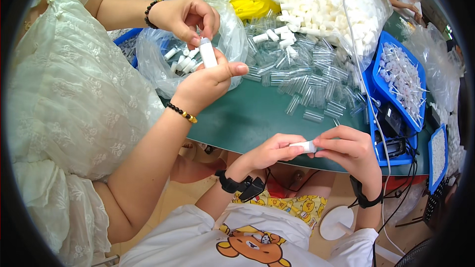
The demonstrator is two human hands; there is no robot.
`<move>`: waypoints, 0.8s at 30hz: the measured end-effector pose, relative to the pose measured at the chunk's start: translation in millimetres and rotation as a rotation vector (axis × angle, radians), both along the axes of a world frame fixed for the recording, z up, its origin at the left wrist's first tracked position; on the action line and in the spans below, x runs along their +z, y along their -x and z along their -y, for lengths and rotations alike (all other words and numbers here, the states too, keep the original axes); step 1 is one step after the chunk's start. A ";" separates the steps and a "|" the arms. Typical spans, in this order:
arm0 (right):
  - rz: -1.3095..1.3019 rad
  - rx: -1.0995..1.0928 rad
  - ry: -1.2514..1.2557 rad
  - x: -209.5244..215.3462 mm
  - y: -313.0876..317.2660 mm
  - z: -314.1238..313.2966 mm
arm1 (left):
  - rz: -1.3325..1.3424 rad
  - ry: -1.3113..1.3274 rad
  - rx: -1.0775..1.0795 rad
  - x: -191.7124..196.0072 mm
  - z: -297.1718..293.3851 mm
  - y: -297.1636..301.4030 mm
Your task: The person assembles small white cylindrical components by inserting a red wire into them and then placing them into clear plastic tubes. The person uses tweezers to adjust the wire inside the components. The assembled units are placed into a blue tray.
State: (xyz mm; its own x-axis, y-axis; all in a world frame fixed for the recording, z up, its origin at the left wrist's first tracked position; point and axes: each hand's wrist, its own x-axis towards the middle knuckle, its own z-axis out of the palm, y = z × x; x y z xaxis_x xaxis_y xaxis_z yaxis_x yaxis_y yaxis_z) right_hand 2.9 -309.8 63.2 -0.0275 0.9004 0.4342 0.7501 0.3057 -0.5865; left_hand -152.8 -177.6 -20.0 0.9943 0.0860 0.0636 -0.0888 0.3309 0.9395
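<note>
Worktop (pixel 237 116): bare strip along near edge
White tube (pixel 297 146): over that strip
Left hand (pixel 267 152): gripping its body
Right hand (pixel 350 147): pinching its end
Blue tray (pixel 387 38): white stemmed pieces
Clear bag (pixel 382 9): white cylinders

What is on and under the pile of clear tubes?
White cylinders lie on the clear tubes at the far side; green tabletop shows along the near edge. Whatever the dense middle covers can't be seen.
</note>
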 end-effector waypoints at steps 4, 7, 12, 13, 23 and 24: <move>-0.049 0.006 0.018 -3.0 0.9 -0.5 | -0.002 -0.022 -0.003 2.0 0.6 -0.7; -0.069 0.008 0.050 -2.5 -0.9 0.2 | -0.019 -0.014 -0.017 1.3 0.4 0.3; -0.112 -0.014 0.061 -2.5 -1.4 -1.8 | -0.043 0.000 -0.054 -0.9 -4.0 2.0; -0.118 -0.010 0.059 -3.7 -1.9 -1.7 | -0.048 -0.008 -0.059 -1.4 -4.4 1.7; -0.169 -0.009 0.108 -14.7 -6.6 -2.5 | 0.046 -0.117 -0.007 -2.2 1.7 -1.9; -0.188 -0.004 0.114 -15.7 -7.2 -3.5 | 0.041 -0.123 -0.009 -1.9 1.1 -1.3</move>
